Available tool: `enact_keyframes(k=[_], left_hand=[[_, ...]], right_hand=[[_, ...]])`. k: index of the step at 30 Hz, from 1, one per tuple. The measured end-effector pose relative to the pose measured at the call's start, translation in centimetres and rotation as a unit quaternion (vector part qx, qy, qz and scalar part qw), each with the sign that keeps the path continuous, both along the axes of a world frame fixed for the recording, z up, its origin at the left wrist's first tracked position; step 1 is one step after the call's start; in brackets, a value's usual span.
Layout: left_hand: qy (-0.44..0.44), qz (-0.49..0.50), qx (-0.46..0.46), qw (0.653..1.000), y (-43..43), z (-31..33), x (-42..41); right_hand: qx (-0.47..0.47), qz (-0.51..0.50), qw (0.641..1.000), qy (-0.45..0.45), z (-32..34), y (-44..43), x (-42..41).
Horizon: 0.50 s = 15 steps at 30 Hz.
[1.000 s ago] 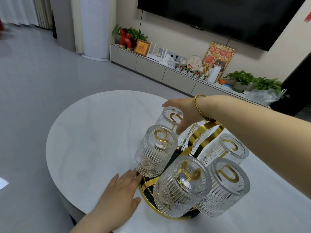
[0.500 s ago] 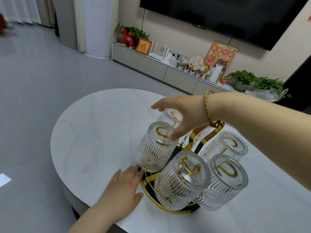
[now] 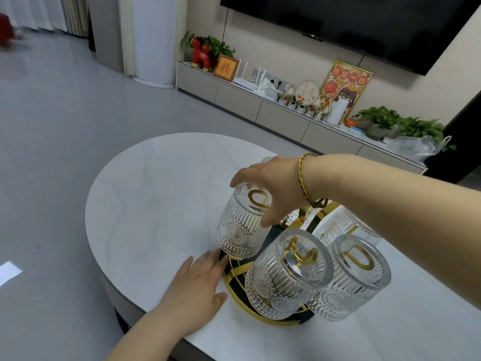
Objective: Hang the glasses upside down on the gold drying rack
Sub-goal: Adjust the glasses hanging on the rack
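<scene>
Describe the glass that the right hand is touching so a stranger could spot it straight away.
On the round white table stands a gold drying rack hung with upside-down ribbed glasses. The one meant hangs at the rack's left side. Only this one has the right hand over its upturned base.

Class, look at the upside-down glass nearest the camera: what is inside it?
Through the nearest glass a gold rack prong shows. Ribbed walls blur its lower part.
</scene>
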<state>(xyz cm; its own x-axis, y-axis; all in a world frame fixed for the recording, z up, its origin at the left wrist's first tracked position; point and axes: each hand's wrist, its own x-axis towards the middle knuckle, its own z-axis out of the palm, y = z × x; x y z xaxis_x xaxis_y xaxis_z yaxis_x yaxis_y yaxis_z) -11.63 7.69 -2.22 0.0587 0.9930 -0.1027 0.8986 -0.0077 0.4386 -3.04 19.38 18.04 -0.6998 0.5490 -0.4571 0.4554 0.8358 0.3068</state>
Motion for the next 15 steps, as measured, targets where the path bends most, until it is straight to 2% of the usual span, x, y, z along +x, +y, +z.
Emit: enact_keyframes(k=[5,15], left_hand=[[0.0,0.0,0.001,1.0,0.08,-0.02,0.03],[0.003,-0.002,-0.001,1.0,-0.04,0.07,0.1]], right_hand=[[-0.055,-0.01,0.996,0.064,0.18,-0.39,-0.04],[-0.077,-0.018,0.992,0.101,0.23,-0.43,0.4]])
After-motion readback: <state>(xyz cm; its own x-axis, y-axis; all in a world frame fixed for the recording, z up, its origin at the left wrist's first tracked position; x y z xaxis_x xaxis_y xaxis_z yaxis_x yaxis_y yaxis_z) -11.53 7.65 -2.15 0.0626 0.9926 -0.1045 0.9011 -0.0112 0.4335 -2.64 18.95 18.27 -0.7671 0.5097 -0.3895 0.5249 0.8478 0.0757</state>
